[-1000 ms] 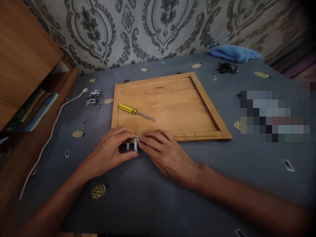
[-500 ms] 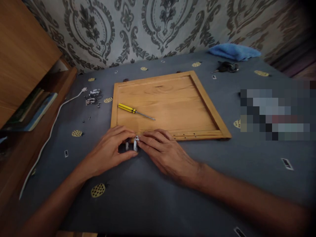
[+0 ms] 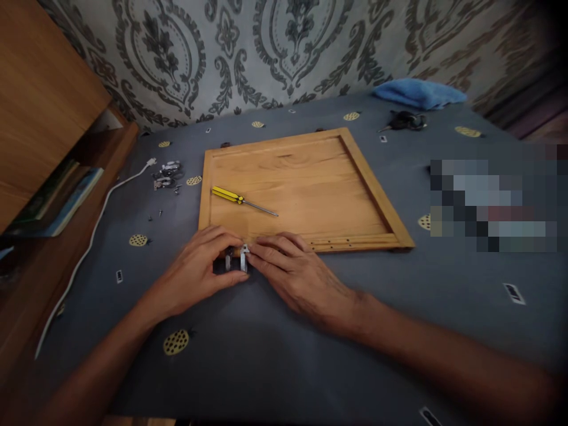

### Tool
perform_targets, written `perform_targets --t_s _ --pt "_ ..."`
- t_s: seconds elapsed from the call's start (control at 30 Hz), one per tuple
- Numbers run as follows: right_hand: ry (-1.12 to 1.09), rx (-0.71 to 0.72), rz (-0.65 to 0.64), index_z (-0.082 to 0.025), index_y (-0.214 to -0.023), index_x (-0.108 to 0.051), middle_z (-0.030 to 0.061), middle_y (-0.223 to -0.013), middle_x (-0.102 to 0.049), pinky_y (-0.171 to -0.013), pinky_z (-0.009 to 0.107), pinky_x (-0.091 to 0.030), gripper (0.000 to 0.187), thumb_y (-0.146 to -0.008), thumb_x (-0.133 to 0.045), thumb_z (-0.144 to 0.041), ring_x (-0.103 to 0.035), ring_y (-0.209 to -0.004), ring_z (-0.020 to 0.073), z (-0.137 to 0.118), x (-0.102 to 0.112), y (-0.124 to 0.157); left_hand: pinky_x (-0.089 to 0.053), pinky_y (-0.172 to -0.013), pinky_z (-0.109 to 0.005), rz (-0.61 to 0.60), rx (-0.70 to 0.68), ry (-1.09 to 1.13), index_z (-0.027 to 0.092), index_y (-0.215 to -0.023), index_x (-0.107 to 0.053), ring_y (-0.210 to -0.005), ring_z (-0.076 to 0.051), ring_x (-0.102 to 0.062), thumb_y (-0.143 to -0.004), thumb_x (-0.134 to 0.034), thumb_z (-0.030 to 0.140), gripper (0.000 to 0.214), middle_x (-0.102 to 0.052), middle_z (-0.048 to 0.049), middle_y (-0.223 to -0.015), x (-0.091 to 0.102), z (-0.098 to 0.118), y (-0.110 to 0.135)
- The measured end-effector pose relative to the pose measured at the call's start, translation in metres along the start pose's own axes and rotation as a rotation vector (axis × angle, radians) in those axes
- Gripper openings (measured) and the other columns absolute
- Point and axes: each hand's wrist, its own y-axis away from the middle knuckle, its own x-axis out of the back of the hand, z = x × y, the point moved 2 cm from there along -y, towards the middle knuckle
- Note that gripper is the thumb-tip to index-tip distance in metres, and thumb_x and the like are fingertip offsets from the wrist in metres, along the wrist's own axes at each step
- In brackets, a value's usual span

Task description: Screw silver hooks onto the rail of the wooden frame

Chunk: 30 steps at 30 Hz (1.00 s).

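Note:
A wooden cabinet door (image 3: 288, 183) with a raised frame lies flat on the grey patterned cloth. At its near edge, left of the middle, sits a metal hinge (image 3: 243, 261). My left hand (image 3: 202, 263) curves around the hinge, thumb low against it and fingers on the door edge. From the right, my right hand (image 3: 302, 275) pinches the hinge's plate with its fingertips; its thumb is hidden. Small dark holes show in the door's near rail, right of my hands. A yellow-handled screwdriver (image 3: 228, 194) rests on the door panel.
More metal hinges (image 3: 167, 174) and several loose screws (image 3: 160, 213) lie left of the door. A white cable (image 3: 100, 225) runs beside the wooden shelf unit (image 3: 119, 139). At the back right are a blue cloth (image 3: 419, 93) and a black object (image 3: 406, 120). A blurred-out patch covers the right side.
The view has shifted very slightly. Both hands stay at the hinge in nearly the same pose, and the screwdriver and door lie as before.

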Motion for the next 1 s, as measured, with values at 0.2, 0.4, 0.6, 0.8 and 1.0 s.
perform_targets --t_s 0.2,0.4,0.6,0.8,1.0 --pt "0.019 0.002 0.000 -0.008 -0.118 -0.067 0.0117 -0.118 -0.072 -0.097 0.044 -0.047 0.027 -0.098 -0.049 -0.010 -0.058 -0.112 0.0262 0.000 -0.001 0.000 -0.050 -0.090 -0.038 -0.003 0.010 0.007 0.024 -0.112 -0.061 -0.105 -0.022 -0.061 -0.087 -0.074 0.036 0.031 -0.065 -0.0037 -0.112 0.000 0.000 0.001" --pt "0.017 -0.008 -0.010 -0.010 -0.121 -0.067 0.0104 -0.119 -0.072 -0.099 0.044 -0.046 0.028 -0.099 -0.049 -0.013 -0.057 -0.115 0.0257 0.001 -0.003 0.002 -0.050 -0.088 -0.037 -0.002 0.011 0.009 0.023 -0.109 -0.060 -0.104 -0.022 -0.060 -0.087 -0.074 0.034 0.029 -0.064 -0.0034 -0.111 0.001 0.000 0.001" --pt "0.019 -0.002 -0.022 -0.009 -0.121 -0.067 0.0115 -0.119 -0.072 -0.099 0.045 -0.046 0.029 -0.098 -0.050 -0.011 -0.057 -0.116 0.0265 0.000 -0.003 0.002 -0.049 -0.088 -0.037 -0.001 0.014 0.013 0.022 -0.106 -0.059 -0.103 -0.022 -0.060 -0.088 -0.073 0.033 0.025 -0.064 -0.0034 -0.110 0.002 0.002 0.001" --pt "0.017 -0.020 -0.029 -0.011 -0.122 -0.066 0.0107 -0.121 -0.071 -0.101 0.042 -0.044 0.028 -0.099 -0.050 -0.013 -0.056 -0.117 0.0242 0.000 -0.002 0.001 -0.052 -0.086 -0.037 0.012 0.013 0.025 0.024 -0.107 -0.061 -0.102 -0.022 -0.062 -0.087 -0.072 0.036 0.026 -0.065 -0.0038 -0.108 0.001 0.001 0.000" --pt "0.092 -0.017 -0.135 -0.011 -0.125 -0.064 0.0061 -0.127 -0.069 -0.102 0.038 -0.043 0.030 -0.101 -0.050 -0.021 -0.050 -0.123 0.0220 -0.005 0.005 0.001 -0.058 -0.079 -0.039 0.135 -0.051 0.017 0.036 -0.113 -0.061 -0.098 -0.027 -0.067 -0.083 -0.071 0.048 0.034 -0.069 -0.0003 -0.110 -0.015 -0.029 0.011"
